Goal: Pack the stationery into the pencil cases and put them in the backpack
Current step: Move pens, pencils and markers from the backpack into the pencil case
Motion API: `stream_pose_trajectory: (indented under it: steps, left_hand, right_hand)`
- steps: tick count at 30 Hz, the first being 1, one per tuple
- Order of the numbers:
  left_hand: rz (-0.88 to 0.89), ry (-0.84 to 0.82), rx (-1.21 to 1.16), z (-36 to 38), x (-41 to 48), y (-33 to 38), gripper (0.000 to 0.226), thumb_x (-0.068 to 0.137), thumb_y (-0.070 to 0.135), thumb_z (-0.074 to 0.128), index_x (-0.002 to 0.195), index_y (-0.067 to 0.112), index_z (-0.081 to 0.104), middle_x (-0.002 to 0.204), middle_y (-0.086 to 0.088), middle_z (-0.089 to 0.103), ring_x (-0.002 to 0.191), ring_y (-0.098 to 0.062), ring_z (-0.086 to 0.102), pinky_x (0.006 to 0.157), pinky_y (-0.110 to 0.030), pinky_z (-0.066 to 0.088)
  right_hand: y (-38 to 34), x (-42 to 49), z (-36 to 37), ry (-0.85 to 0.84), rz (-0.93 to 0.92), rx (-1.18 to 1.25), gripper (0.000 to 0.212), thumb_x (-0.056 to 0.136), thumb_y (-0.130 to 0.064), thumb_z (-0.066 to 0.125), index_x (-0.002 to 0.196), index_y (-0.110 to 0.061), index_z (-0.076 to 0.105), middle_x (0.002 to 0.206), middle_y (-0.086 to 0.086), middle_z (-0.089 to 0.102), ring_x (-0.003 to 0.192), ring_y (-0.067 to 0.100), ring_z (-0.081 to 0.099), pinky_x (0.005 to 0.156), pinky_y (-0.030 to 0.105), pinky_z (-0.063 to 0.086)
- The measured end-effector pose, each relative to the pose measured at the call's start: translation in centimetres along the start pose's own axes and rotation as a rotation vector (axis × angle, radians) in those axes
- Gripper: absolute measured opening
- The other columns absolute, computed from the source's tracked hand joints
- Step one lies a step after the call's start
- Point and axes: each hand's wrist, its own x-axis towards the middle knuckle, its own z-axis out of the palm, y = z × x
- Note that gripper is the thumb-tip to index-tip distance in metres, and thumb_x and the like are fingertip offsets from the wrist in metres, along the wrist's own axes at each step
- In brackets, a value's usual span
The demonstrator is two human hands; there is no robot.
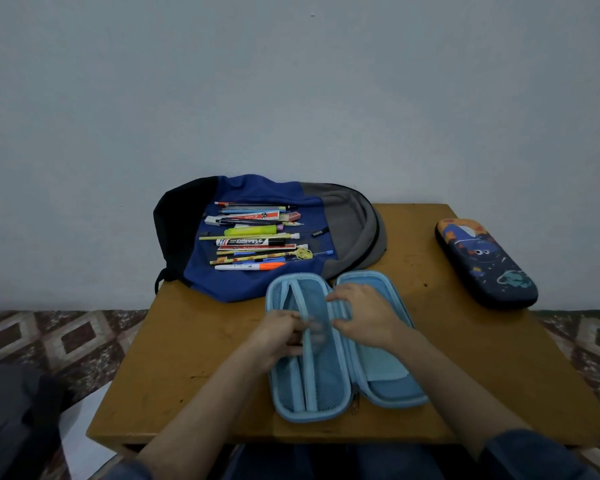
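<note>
Our left hand point(284, 332) pinches the mesh flap point(311, 299) of the blue pencil case point(392, 393); our right hand point(364, 317) touches it, grip unclear. The stationery point(253, 241) lies on the backpack point(257, 188); tugging hard could tear the mesh.

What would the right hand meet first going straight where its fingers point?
The right hand likely meets the mesh flap of the open blue pencil case, pinched by the left hand; depth unclear.

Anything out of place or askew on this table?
Dark space-print pencil case sits at the right edge of the table, near end seemingly overhanging. Stationery lies piled on the flat backpack, itself hanging off the far-left corner. Open blue pencil case looks fine; nothing spilled or damaged.
</note>
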Motion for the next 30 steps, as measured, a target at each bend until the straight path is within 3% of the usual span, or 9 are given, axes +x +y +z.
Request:
stream_pose_trajectory:
  steps: [3, 6, 11, 14, 18, 21, 24, 27, 30]
  left_hand:
    - [0.024, 0.062, 0.053, -1.0, 0.5, 0.3, 0.016, 0.092, -0.005, 0.044, 0.094, 0.002, 0.058, 0.094, -0.012, 0.068, 0.077, -0.021, 0.068, 0.056, -0.027, 0.054]
    - [0.02, 0.034, 0.111, -1.2, 0.4, 1.0, 0.016, 0.093, -0.005, 0.043, 0.091, 0.002, 0.057, 0.096, -0.011, 0.07, 0.072, -0.017, 0.07, 0.051, -0.024, 0.054]
    - [-0.008, -0.005, 0.208, -1.6, 0.2, 1.7, 0.018, 0.095, 0.007, 0.047, 0.107, -0.001, 0.058, 0.097, -0.014, 0.069, 0.071, -0.018, 0.07, 0.065, -0.029, 0.058]
    - [0.025, -0.022, 0.323, -2.6, -0.4, 2.8, 0.023, 0.095, 0.015, 0.05, 0.105, -0.003, 0.061, 0.09, -0.015, 0.067, 0.068, -0.018, 0.068, 0.062, -0.026, 0.058]
    - [0.247, 0.186, 0.466, -4.7, 0.0, 4.5, 0.017, 0.095, 0.016, 0.049, 0.097, 0.006, 0.063, 0.088, -0.01, 0.066, 0.071, -0.016, 0.063, 0.059, -0.021, 0.053]
    - [0.463, 0.481, 0.671, -7.0, 1.7, 5.6, 0.016, 0.095, 0.016, 0.05, 0.093, 0.01, 0.064, 0.087, -0.007, 0.066, 0.079, -0.019, 0.062, 0.066, -0.026, 0.05]
    - [0.562, 0.674, 0.963, -9.4, 3.5, 6.2, 0.02, 0.093, 0.016, 0.052, 0.105, 0.006, 0.065, 0.109, -0.012, 0.063, 0.093, -0.023, 0.059, 0.076, -0.032, 0.046]
    - [0.55, 0.626, 1.214, -11.1, 5.1, 5.9, 0.03, 0.092, 0.017, 0.052, 0.12, 0.007, 0.057, 0.13, -0.012, 0.048, 0.116, -0.026, 0.048, 0.093, -0.033, 0.041]
    - [0.541, 0.589, 1.292, -11.6, 6.0, 5.6, 0.036, 0.094, 0.018, 0.049, 0.128, 0.007, 0.052, 0.133, -0.013, 0.048, 0.123, -0.027, 0.042, 0.099, -0.035, 0.038]
  right_hand:
    - [1.9, -0.5, 0.3, -0.069, 0.05, 0.035, 0.057, 0.088, -0.037, 0.06, 0.139, -0.022, 0.042, 0.147, 0.001, 0.038, 0.137, 0.022, 0.031, 0.111, 0.033, 0.029]
    - [2.8, -1.2, 0.6, -0.034, 0.071, 0.015, 0.056, 0.089, -0.046, 0.056, 0.136, -0.019, 0.046, 0.142, 0.0, 0.045, 0.134, 0.022, 0.036, 0.107, 0.032, 0.034]
    - [2.8, -1.2, 0.3, -0.021, 0.088, 0.023, 0.056, 0.09, -0.046, 0.055, 0.136, -0.016, 0.046, 0.142, 0.001, 0.046, 0.133, 0.02, 0.037, 0.104, 0.032, 0.037]
    - [2.6, -0.6, 0.1, 0.012, 0.093, 0.02, 0.057, 0.089, -0.045, 0.056, 0.137, -0.015, 0.046, 0.138, 0.003, 0.05, 0.127, 0.018, 0.046, 0.097, 0.03, 0.042]
    - [2.0, 0.3, 0.1, -0.014, 0.096, -0.037, 0.056, 0.091, -0.044, 0.054, 0.139, -0.018, 0.043, 0.142, 0.002, 0.046, 0.131, 0.02, 0.04, 0.101, 0.031, 0.04]
    - [1.7, 1.0, 0.3, -0.037, 0.075, -0.034, 0.058, 0.092, -0.041, 0.053, 0.143, -0.02, 0.036, 0.151, 0.002, 0.032, 0.139, 0.021, 0.028, 0.109, 0.031, 0.029]
    - [1.5, 1.5, 0.3, -0.026, 0.056, 0.026, 0.065, 0.092, -0.037, 0.055, 0.148, -0.028, 0.023, 0.152, 0.0, 0.032, 0.138, 0.019, 0.031, 0.106, 0.03, 0.033]
    - [1.3, 1.7, 0.4, -0.029, 0.03, -0.013, 0.066, 0.093, -0.035, 0.054, 0.148, -0.032, 0.02, 0.145, 0.001, 0.042, 0.128, 0.021, 0.044, 0.096, 0.03, 0.042]
    - [1.0, 1.7, 0.5, -0.011, 0.006, -0.073, 0.057, 0.093, -0.034, 0.053, 0.145, -0.026, 0.032, 0.138, 0.003, 0.052, 0.118, 0.021, 0.052, 0.094, 0.03, 0.044]
